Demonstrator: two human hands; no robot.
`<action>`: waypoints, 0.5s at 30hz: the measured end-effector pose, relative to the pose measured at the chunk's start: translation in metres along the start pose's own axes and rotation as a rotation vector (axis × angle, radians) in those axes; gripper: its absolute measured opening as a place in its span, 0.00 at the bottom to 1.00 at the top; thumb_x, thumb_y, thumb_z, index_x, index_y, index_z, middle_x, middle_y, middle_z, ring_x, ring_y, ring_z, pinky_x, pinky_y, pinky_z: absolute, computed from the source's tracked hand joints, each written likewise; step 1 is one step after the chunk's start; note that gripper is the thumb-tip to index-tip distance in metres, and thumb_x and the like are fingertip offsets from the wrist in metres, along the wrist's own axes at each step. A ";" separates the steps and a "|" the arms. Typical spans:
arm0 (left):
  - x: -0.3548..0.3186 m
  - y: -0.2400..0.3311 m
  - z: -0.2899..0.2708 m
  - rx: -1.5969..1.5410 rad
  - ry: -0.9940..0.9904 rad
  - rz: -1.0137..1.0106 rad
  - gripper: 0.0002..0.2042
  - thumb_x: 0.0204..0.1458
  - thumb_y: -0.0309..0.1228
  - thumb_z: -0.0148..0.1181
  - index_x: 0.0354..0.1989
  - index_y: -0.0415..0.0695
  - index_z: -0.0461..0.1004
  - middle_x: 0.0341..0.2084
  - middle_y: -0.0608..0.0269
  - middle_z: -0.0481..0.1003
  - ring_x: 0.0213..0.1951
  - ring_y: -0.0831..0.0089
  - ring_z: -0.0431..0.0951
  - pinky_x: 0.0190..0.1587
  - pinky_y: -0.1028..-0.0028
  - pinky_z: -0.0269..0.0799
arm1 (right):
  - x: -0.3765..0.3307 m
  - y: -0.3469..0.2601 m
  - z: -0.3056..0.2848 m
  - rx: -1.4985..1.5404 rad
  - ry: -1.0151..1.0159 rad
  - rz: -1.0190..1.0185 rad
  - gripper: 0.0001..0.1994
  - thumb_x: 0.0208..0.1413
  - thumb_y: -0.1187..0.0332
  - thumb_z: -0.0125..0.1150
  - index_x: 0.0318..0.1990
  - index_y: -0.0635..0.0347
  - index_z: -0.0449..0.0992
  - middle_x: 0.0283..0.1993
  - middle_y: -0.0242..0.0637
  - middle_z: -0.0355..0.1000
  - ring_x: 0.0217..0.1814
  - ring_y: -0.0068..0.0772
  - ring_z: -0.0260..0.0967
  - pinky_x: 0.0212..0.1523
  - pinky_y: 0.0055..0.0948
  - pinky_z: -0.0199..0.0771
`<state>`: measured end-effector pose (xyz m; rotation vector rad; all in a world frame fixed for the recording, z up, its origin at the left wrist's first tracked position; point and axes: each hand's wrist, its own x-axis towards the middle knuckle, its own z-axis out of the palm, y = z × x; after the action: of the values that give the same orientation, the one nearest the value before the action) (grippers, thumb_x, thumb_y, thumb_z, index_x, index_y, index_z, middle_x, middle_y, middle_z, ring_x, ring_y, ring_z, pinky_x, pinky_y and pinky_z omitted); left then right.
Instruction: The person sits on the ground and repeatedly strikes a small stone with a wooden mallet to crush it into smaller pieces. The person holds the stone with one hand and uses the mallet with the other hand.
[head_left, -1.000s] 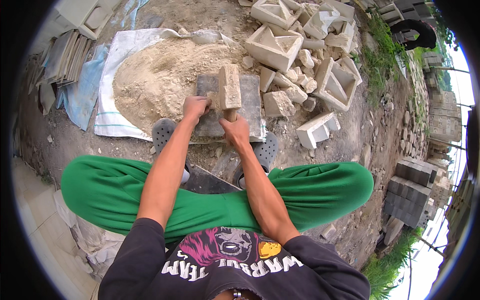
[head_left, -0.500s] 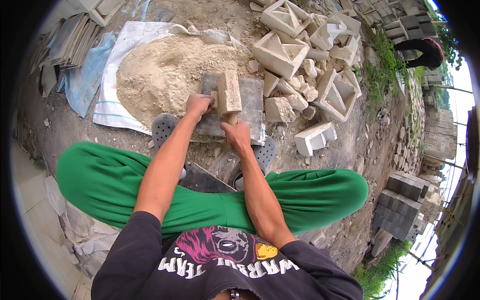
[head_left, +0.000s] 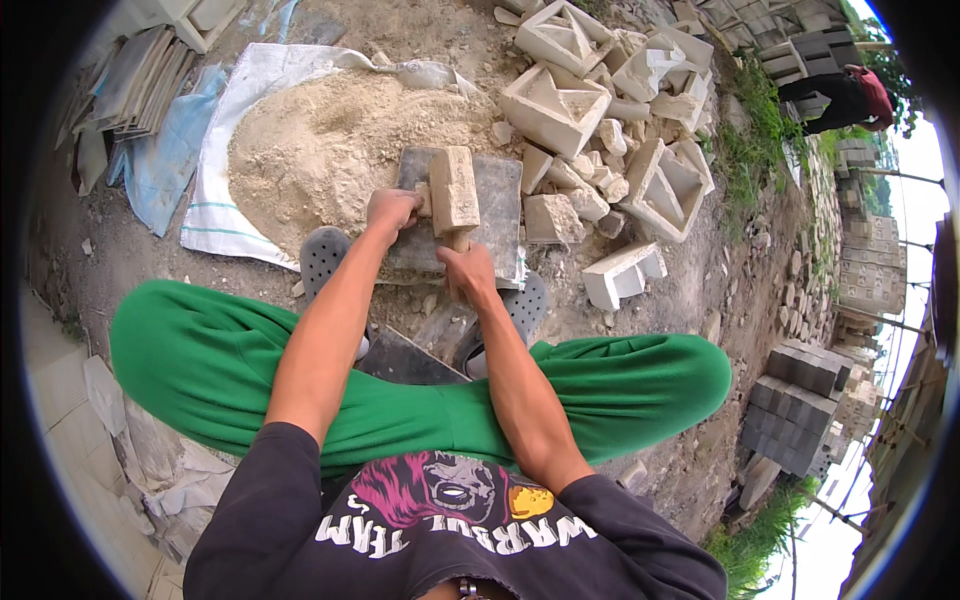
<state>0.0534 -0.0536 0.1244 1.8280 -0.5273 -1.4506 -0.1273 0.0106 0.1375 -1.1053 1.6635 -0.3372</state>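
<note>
A wooden mallet (head_left: 455, 192) with a thick, dusty block head is in my right hand (head_left: 468, 270), whose fingers wrap round its short handle. The mallet head is over a dark flat slab (head_left: 500, 185) between my feet. My left hand (head_left: 394, 210) is closed at the left side of the mallet head, pinching a small pale chunk (head_left: 424, 200) on the slab; the mallet head partly hides that chunk. I cannot tell whether the head touches it. Just beyond the slab lies a heap of pale crushed powder (head_left: 310, 150) on a white sack (head_left: 205, 210).
Broken pale blocks (head_left: 555, 105) and rubble pile up right of the slab. Thin boards (head_left: 150, 80) lean at the far left beside a blue sheet (head_left: 165, 170). Grey bricks (head_left: 790, 420) are stacked at right. Another person (head_left: 840, 100) bends over at the far right.
My hands and the mallet keep nearly the same pose over the slab. The whole view shifts slightly left. At the far right, the other person shows more of a red top.
</note>
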 end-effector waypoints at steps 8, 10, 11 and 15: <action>0.007 -0.013 -0.003 -0.125 0.022 -0.074 0.05 0.49 0.23 0.69 0.33 0.35 0.83 0.18 0.65 0.74 0.17 0.76 0.70 0.20 0.74 0.66 | -0.023 -0.060 -0.023 0.355 0.173 -0.156 0.10 0.50 0.67 0.65 0.26 0.66 0.75 0.18 0.36 0.73 0.17 0.29 0.73 0.19 0.30 0.73; 0.008 -0.014 -0.006 -0.087 -0.036 -0.073 0.06 0.49 0.24 0.69 0.34 0.36 0.84 0.21 0.64 0.77 0.21 0.76 0.73 0.23 0.75 0.70 | -0.023 -0.056 -0.015 0.243 0.167 -0.181 0.13 0.48 0.65 0.67 0.25 0.68 0.75 0.19 0.39 0.74 0.17 0.31 0.74 0.21 0.32 0.74; 0.010 -0.014 -0.008 -0.068 -0.082 -0.065 0.07 0.49 0.24 0.69 0.35 0.35 0.84 0.22 0.63 0.77 0.22 0.76 0.74 0.24 0.75 0.71 | -0.019 -0.040 -0.004 0.182 0.176 -0.184 0.14 0.47 0.64 0.67 0.25 0.69 0.75 0.19 0.40 0.74 0.18 0.31 0.74 0.22 0.32 0.74; 0.010 -0.014 -0.005 0.019 -0.048 -0.005 0.10 0.50 0.26 0.68 0.40 0.35 0.84 0.25 0.62 0.79 0.22 0.76 0.75 0.26 0.75 0.72 | 0.006 0.007 0.023 -0.119 0.123 -0.056 0.18 0.45 0.58 0.65 0.29 0.69 0.79 0.23 0.45 0.77 0.22 0.38 0.78 0.28 0.36 0.77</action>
<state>0.0594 -0.0501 0.1074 1.8151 -0.5623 -1.5007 -0.1109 0.0161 0.1200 -1.2427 1.7823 -0.3526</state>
